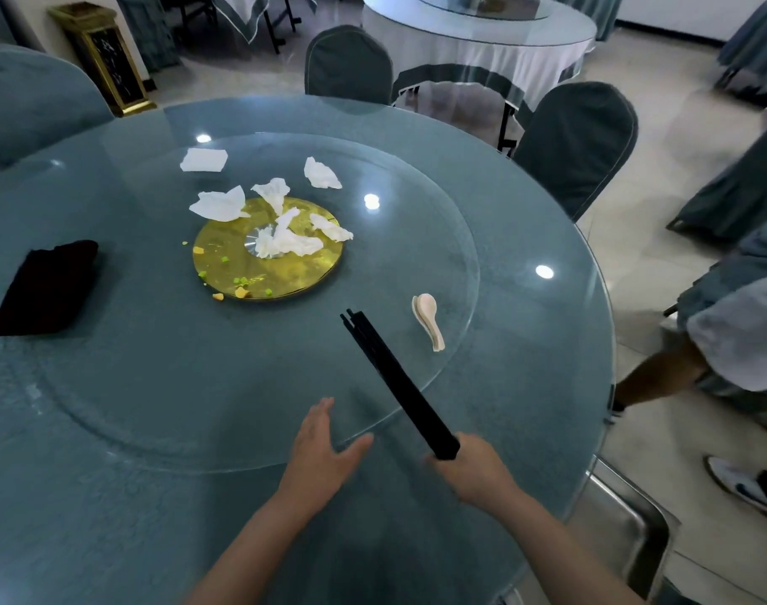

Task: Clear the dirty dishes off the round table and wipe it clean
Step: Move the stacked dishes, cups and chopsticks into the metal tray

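Two bare hands low over the near part of the round table [111, 495], forearms cut off by the bottom edge. Left hand [318, 447] flat and open, fingers stretched, hovering near or on the near rim of the glass turntable [416, 238]; contact hard to judge through the blur. Right hand [471, 469] just right of it, closed around the near ends of a bundle of black chopsticks [390, 377], tips slanting away over the turntable's near-right portion; exact count of sticks not readable.

Just beyond the chopstick tips, still on the turntable near its right rim: stacked pale ceramic spoons [427, 320], number unclear. At the turntable's centre, a gold disc [285, 272] beneath the glass, partly covered by crumpled white napkins [285, 240]; more napkins scattered farther back on the turntable. Small green and yellow food scraps [241, 286] along the disc's near edge, too small to identify. Left of the turntable, near the table's left edge, a folded black cloth [45, 288].

Beyond the turntable, covered chairs [578, 141] pushed up to the far rim of the table, seats hidden. Right of the turntable, off the table, part of another person's leg and shoe [739, 486], body cut off by the frame. Farther back still, another round table [482, 50], top cropped.
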A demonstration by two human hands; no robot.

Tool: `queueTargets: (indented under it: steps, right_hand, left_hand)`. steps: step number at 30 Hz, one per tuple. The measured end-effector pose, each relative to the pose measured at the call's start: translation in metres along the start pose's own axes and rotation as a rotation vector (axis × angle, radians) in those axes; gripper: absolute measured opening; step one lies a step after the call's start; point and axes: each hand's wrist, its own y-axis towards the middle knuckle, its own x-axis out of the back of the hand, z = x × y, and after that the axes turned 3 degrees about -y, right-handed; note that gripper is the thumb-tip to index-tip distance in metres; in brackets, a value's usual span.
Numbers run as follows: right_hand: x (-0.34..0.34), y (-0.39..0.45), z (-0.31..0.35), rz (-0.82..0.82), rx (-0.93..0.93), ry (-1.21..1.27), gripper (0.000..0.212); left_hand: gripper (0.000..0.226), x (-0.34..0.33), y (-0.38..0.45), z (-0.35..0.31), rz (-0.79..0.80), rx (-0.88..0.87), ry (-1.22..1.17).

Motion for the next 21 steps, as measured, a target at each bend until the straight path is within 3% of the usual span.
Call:
queueTargets:
  steps: [2,5,8,10,14,19,21]
  right_hand:
    - [0.004,-0.013,-0.007,0.014,0.02,-0.005,0.026]
    - [0.011,-0.028,-0.014,0.043,0.05,-0.037,0.027]
    - [0.022,-0.044,-0.02,0.024,0.093,-0.17,0.033]
    - [0.03,-0.055,-0.025,0.005,0.107,-0.221,0.03]
    - [0.049,-0.075,-0.039,-0.027,0.101,-0.363,0.015]
    - [0.062,-0.097,-0.074,-0.009,0.116,-0.382,0.014]
    - [0.064,-0.106,-0.092,-0.007,0.129,-0.335,0.024]
  left_hand:
    - [0.082,-0.013,0.0,-0.029,0.061,0.082,-0.354]
    - [0.044,-0.032,-0.003,-0.067,0.156,0.159,-0.862]
    - [0.025,-0.051,-0.008,-0.097,0.186,0.249,-1.174]
    - [0.012,-0.064,-0.012,-0.107,0.196,0.293,-1.31]
    - [0.015,-0.09,-0.029,-0.12,0.211,0.352,-1.454]
    - [0.028,-0.124,-0.055,-0.137,0.109,0.395,-1.52]
    - [0.029,-0.136,-0.064,-0.145,0.096,0.386,-1.509]
